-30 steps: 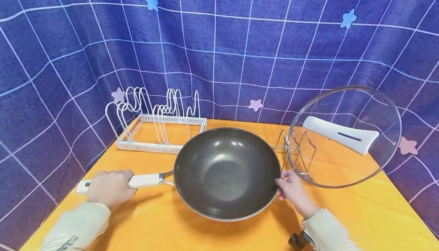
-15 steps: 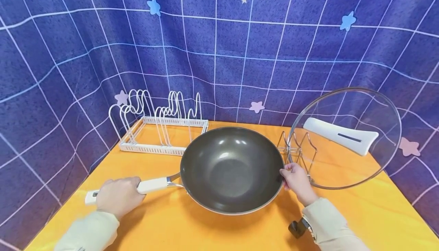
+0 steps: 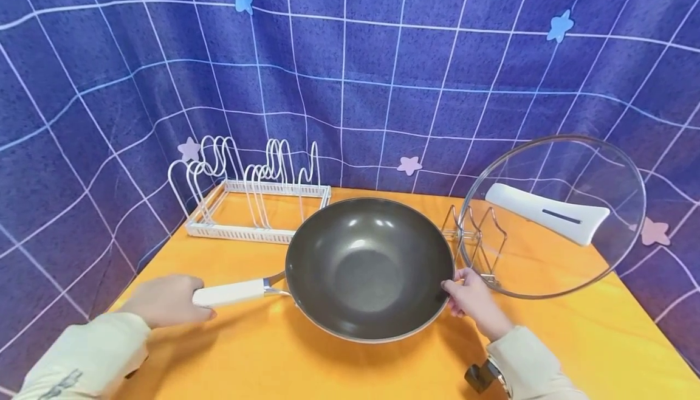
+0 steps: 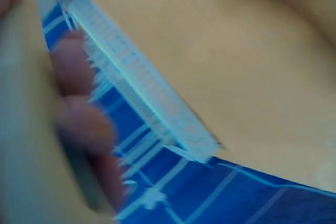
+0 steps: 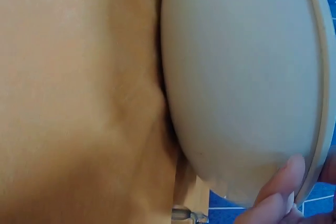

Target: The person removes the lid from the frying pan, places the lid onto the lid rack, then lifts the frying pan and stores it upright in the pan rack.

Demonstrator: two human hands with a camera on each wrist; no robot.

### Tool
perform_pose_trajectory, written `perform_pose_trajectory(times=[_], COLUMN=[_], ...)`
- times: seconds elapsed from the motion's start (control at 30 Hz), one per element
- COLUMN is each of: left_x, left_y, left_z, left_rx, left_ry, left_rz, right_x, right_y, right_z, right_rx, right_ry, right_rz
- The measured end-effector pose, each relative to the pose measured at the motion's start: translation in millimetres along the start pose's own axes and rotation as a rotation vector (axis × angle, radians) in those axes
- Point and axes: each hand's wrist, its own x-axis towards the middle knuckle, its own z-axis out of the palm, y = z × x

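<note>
A dark wok with a pale outside rests on the orange tabletop, its inside facing up and its white handle pointing left. My left hand grips the rear end of that handle, covering its tip. Blurred curled fingers show in the left wrist view. At the opposite side, my right hand pinches the rim between thumb and fingers; these fingertips lie against the outer wall just under the rim in the right wrist view.
Behind the wok at left stands a white wire rack with upright loops. A small metal wire rack at right holds up a large glass lid with a white handle. A blue grid-patterned curtain hangs behind.
The wok has shifted slightly right. My left hand first moved right with the handle, then slid back left along it to its rear end. My right hand has kept its pinch on the rim.
</note>
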Motion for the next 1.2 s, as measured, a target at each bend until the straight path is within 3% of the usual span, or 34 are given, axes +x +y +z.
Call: perform_pose_trajectory(times=[0.1,0.3,0.6,0.97,1.2], left_x=[-2.4,-8.8,-3.4,8.2,6.8], left_y=[-2.4,3.9,13.5,23.4,23.2], left_z=[0.5,8.1,9.3,11.3,8.6], left_rx=[-0.007,-0.003,-0.034,-0.058,-0.051], left_ry=[0.017,0.065,0.08,0.048,0.046], left_rz=[-0.053,-0.095,-0.168,-0.171,-0.153], right_x=[1,6,20,23,23], right_y=[-2,-9,-17,-14,-10], right_z=[1.5,0.3,-5.9,-9.0,-4.9], right_rx=[0.009,-0.049,-0.078,-0.059,-0.031], right_ry=[0.021,0.054,0.071,0.125,0.161], right_rz=[-0.022,-0.065,-0.087,-0.072,-0.051])
